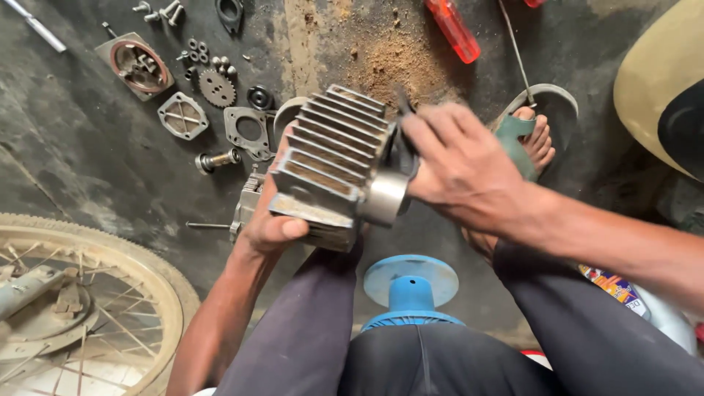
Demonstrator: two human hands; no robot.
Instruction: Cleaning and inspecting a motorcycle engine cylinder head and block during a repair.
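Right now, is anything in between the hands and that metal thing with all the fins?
No. The left hand grips the finned metal cylinder directly from below. The right hand presses a small dark thing, too hidden to identify, against the cylinder's top end. Otherwise nothing visible lies between hands and cylinder.

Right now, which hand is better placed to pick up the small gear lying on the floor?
Neither is free. The left hand grips the finned cylinder from below, nearer the gear; the right hand works at the cylinder's sleeve end, farther away. Probably the left, once the right takes the cylinder.
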